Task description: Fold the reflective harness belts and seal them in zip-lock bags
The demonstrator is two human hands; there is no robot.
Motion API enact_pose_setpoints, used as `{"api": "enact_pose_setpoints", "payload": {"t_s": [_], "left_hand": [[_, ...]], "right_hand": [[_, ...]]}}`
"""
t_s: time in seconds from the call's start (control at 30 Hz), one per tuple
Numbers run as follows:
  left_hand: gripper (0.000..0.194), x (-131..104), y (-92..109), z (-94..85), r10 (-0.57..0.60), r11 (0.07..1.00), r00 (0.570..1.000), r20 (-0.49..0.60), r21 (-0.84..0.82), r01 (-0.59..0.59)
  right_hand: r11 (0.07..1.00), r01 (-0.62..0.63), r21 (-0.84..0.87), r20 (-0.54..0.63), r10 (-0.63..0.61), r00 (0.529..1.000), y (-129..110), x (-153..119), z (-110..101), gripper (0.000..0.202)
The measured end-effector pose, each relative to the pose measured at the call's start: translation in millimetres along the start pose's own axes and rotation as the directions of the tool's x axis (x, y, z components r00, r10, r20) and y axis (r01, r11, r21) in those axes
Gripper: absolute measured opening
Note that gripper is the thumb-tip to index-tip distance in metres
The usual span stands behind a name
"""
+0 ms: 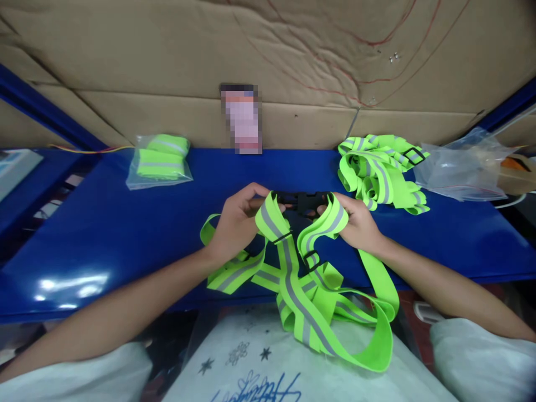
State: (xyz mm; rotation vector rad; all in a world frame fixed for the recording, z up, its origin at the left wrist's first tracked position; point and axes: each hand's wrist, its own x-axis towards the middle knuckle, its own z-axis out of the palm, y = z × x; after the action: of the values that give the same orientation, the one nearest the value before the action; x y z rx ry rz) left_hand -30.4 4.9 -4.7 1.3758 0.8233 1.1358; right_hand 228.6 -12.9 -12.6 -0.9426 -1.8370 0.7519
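Observation:
A black plastic buckle (pixel 306 202) joins two ends of a neon-green reflective strap harness (pixel 288 268) in front of me. My left hand (pixel 240 220) is closed on the buckle's left end and its webbing. On the other end my right hand (pixel 358 220) is closed in the same way, its fingertips partly behind the strap. Whether the two buckle halves are fully clicked together, I cannot tell. Grey reflective stripes run along the bands, and black slide adjusters sit on them. The loose loops hang over the table's front edge towards my lap.
On the blue table (pixel 125 234), a folded green strap in a clear bag (pixel 161 159) lies at the left. Another loose harness (pixel 381 170) is heaped at the right, beside clear plastic bags (pixel 460 167). A phone (pixel 243 120) leans on the cardboard wall (pixel 167 56) behind.

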Motion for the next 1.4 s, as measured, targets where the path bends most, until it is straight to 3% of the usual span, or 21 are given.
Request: {"api": "enact_pose_setpoints", "payload": {"t_s": [0.73,1.4], "left_hand": [[0.040,-3.8,3.5,6.8,-0.079,0.996,0.996,0.035,0.053,0.077],[0.031,-5.1,-0.2,5.7,0.034,0.991,0.999,0.027,0.128,-0.037]], "right_hand": [[0.998,-0.056,-0.037,0.100,0.060,0.993,0.4,-5.1,2.6,0.015],[0.998,-0.044,-0.050,0.113,0.050,0.992,-2.6,-5.5,4.3,0.015]]}}
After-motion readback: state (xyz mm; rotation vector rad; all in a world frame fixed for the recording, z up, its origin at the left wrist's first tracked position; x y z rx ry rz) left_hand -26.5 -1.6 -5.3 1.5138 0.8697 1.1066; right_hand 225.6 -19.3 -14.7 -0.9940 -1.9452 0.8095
